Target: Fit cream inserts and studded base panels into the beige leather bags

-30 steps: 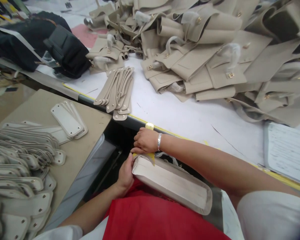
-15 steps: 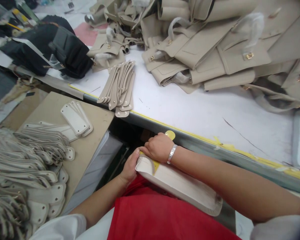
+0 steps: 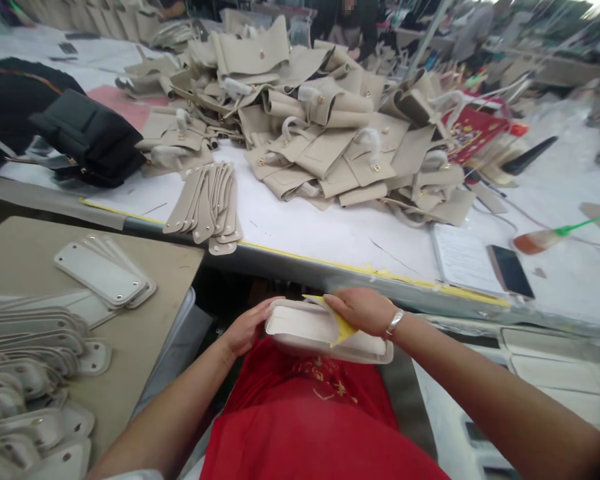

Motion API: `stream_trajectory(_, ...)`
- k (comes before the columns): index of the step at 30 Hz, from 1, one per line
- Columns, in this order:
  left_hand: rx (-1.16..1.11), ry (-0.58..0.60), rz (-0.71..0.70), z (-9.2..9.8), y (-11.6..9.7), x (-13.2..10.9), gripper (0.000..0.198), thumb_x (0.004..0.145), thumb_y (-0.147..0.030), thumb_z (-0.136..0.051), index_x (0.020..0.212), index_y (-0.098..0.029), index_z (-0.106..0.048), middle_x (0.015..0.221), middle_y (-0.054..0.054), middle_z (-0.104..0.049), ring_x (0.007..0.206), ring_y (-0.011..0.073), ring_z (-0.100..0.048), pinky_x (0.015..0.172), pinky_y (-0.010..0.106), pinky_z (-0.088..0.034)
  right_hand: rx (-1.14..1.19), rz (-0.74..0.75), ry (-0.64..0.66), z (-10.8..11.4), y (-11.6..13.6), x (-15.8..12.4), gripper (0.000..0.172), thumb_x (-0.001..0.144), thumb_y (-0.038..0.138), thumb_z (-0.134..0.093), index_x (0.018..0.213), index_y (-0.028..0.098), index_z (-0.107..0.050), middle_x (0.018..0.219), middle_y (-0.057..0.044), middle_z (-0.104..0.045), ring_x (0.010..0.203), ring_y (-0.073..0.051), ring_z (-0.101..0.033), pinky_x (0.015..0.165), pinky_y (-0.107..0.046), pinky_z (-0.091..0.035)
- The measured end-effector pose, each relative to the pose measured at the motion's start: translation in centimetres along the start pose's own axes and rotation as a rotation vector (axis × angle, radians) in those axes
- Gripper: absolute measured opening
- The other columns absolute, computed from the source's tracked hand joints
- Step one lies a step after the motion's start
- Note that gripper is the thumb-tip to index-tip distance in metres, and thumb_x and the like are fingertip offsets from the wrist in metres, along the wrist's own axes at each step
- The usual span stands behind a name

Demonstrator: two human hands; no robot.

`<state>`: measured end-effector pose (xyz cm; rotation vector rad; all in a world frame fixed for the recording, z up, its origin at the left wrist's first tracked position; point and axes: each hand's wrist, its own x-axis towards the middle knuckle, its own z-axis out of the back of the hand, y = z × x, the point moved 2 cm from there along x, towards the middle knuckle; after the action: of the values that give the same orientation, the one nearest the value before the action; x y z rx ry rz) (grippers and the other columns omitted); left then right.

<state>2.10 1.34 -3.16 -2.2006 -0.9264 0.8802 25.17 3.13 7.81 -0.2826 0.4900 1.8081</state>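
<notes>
Above my lap lies a long, shallow beige bag piece (image 3: 300, 325), with raised edges and a pale inner face. My left hand (image 3: 250, 327) grips its left end, the thumb side against the rim. At the upper right edge of the piece, my right hand (image 3: 365, 311) is closed on a thin, flat yellow scraper (image 3: 346, 329). One corner of the scraper rests over the pale face, and another part sticks out to the left of the fingers. My right fingertips are partly hidden.
Beige strips with studs (image 3: 207, 203) lie at the table edge (image 3: 300, 259). Behind them is a heap of beige bags (image 3: 325, 147). A black bag (image 3: 87, 137) sits left, light strap pieces (image 3: 100, 270) on a board. A notepad (image 3: 464, 260), phone (image 3: 510, 270) and glue bottle (image 3: 537, 240) lie right.
The view has tilted up and swung right. The bag piece now lies more level, and my right hand with the yellow scraper has moved right along it, away from my left hand.
</notes>
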Motion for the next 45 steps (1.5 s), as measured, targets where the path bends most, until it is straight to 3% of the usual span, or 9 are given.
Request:
stream_trajectory(6, 0.232, -0.086, -0.067, -0.2, -0.2, 0.3, 0.049, 0.078, -0.039, -0.058, 0.12, -0.015, -0.053, 0.122, 0.011, -0.056, 0.113, 0.0267, -0.049, 0.099, 0.039, -0.032, 0.574, 0.069, 0.151, -0.4, 1.3, -5.2, 0.038, 0.083, 0.05, -0.044, 0.085, 0.014, -0.058, 0.079, -0.003, -0.061, 0.065, -0.012, -0.051, 0.056, -0.021, -0.036)
stream_trajectory(10, 0.509, -0.142, -0.107, 0.3, -1.2, 0.2, 0.049, 0.074, -0.044, -0.06, 0.115, -0.016, -0.058, 0.119, 0.009, -0.059, 0.113, 0.0254, -0.049, 0.097, 0.035, -0.035, 0.637, 0.081, -0.035, -2.4, 4.4, -7.3, 0.031, 0.082, 0.042, -0.048, 0.074, 0.014, -0.058, 0.07, 0.0, -0.057, 0.062, -0.011, -0.047, 0.055, -0.021, -0.033)
stream_trajectory(13, 0.619, -0.113, 0.037, 0.6, -2.3, -1.0, 0.049, 0.074, -0.047, -0.059, 0.115, -0.02, -0.059, 0.1, 0.007, -0.066, 0.086, 0.0203, -0.061, 0.075, 0.029, -0.046, 0.561, 0.075, -0.151, -4.2, 6.7, -8.2, 0.027, 0.082, 0.036, -0.049, 0.069, 0.015, -0.059, 0.066, 0.0, -0.056, 0.06, -0.01, -0.046, 0.056, -0.021, -0.031)
stream_trajectory(17, 0.321, -0.004, 0.217, -0.5, -2.6, -3.1, 0.055, 0.081, -0.056, -0.044, 0.127, -0.026, -0.045, 0.095, 0.007, -0.065, 0.056, 0.0118, -0.06, 0.05, 0.022, -0.044, 0.651, 0.064, -0.187, -6.6, 8.3, -8.3, 0.024, 0.085, 0.033, -0.045, 0.08, 0.017, -0.062, 0.073, -0.001, -0.062, 0.065, -0.011, -0.05, 0.059, -0.021, -0.033)
stream_trajectory(20, 0.114, 0.073, 0.196, -1.6, -1.9, -3.4, 0.059, 0.083, -0.062, -0.034, 0.13, -0.027, -0.041, 0.111, 0.01, -0.06, 0.067, 0.0153, -0.063, 0.06, 0.028, -0.049, 0.664, 0.06, -0.202, -8.2, 8.3, -7.7, 0.026, 0.085, 0.035, -0.046, 0.078, 0.016, -0.061, 0.073, -0.001, -0.061, 0.063, -0.011, -0.05, 0.058, -0.021, -0.032)
stream_trajectory(26, -0.095, 0.015, 0.075, -1.9, 0.3, -1.1, 0.066, 0.081, -0.064, -0.033, 0.135, -0.025, -0.032, 0.13, 0.008, -0.049, 0.106, 0.0228, -0.055, 0.09, 0.035, -0.043, 0.73, 0.096, -0.246, -10.4, 7.9, -5.4, 0.028, 0.085, 0.037, -0.046, 0.075, 0.015, -0.06, 0.072, -0.003, -0.06, 0.064, -0.012, -0.05, 0.058, -0.022, -0.035)
stream_trajectory(31, -0.209, 0.032, 0.041, -1.6, 1.3, 0.2, 0.07, 0.081, -0.066, -0.029, 0.134, -0.02, -0.036, 0.133, 0.01, -0.046, 0.121, 0.0266, -0.042, 0.105, 0.041, -0.025, 1.198, 0.036, 0.003, -12.4, 8.5, -3.8, 0.035, 0.084, 0.045, -0.045, 0.09, 0.014, -0.06, 0.068, -0.003, -0.062, 0.051, -0.011, -0.053, 0.047, -0.021, -0.04)
stream_trajectory(38, -0.237, 0.047, 0.061, -1.6, 1.4, -0.3, 0.083, 0.073, -0.077, -0.025, 0.135, -0.022, -0.035, 0.135, 0.011, -0.044, 0.121, 0.0302, -0.042, 0.101, 0.044, -0.03, 1.575, -0.131, 0.227, -13.4, 10.2, -2.8, 0.051, 0.065, 0.061, -0.059, 0.081, 0.013, -0.058, 0.058, -0.001, -0.061, 0.045, -0.01, -0.055, 0.042, -0.02, -0.043)
stream_trajectory(45, -0.148, -0.008, 0.03, -1.3, 1.2, -0.5, 0.083, 0.073, -0.077, -0.025, 0.132, -0.02, -0.039, 0.131, 0.01, -0.048, 0.119, 0.0279, -0.044, 0.101, 0.04, -0.031, 1.83, -0.343, 0.361, -12.8, 12.0, -1.7, 0.039, 0.068, 0.048, -0.065, 0.08, 0.012, -0.056, 0.055, -0.002, -0.063, 0.04, -0.009, -0.056, 0.042, -0.018, -0.046)
